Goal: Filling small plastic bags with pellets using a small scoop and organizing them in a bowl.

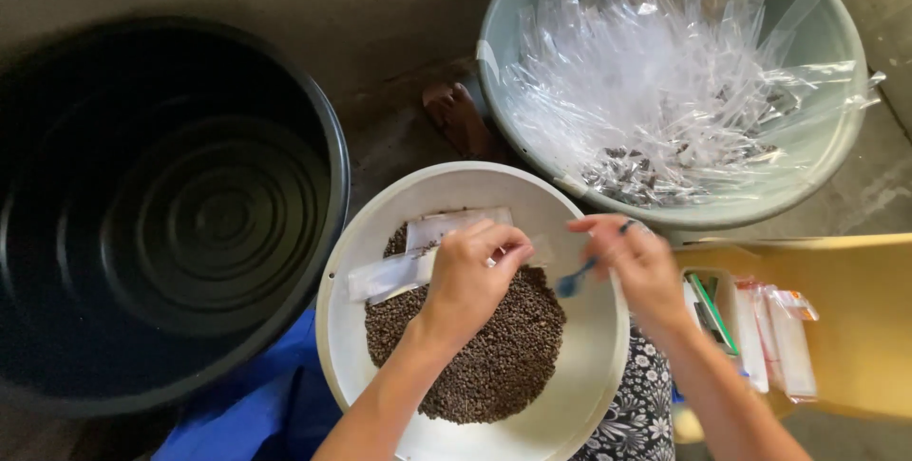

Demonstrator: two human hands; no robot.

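Head view: our left hand pinches a small clear plastic sachet; our right hand grips a blue spoon. Tilting the spoon risks scattering dark brown granules past the white round basin toward 3 o'clock.

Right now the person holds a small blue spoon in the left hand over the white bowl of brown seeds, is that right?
Not quite: the head view shows the small blue spoon in the right hand. The left hand holds a clear packet. Both are over the white bowl of brown seeds.
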